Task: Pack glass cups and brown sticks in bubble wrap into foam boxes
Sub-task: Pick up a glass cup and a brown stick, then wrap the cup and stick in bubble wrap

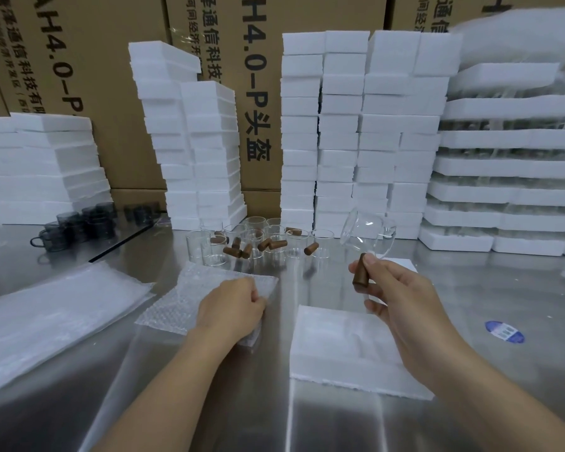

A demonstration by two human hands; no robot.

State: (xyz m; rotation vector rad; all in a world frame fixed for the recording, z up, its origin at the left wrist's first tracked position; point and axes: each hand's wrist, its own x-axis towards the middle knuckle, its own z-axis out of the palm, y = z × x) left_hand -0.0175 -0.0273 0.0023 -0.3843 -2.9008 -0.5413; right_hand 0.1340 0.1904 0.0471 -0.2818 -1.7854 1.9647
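My right hand [395, 298] holds a brown stick [360, 269] and a clear glass cup [364, 235] together, lifted above the table; the cup tilts to the left. Below it lies an open white foam box [349, 347]. My left hand [230, 306] grips the right edge of a bubble wrap sheet [190, 298] lying flat on the steel table. Behind, several clear glass cups [258, 241] stand in a group with several brown sticks [237, 251] scattered among them.
A stack of plastic bags [46, 318] lies at the left. Dark glass cups [79, 223] stand far left. Tall stacks of white foam boxes [356, 132] line the back, foam trays [509, 177] at the right, cardboard cartons behind. A blue sticker [504, 331] marks the table.
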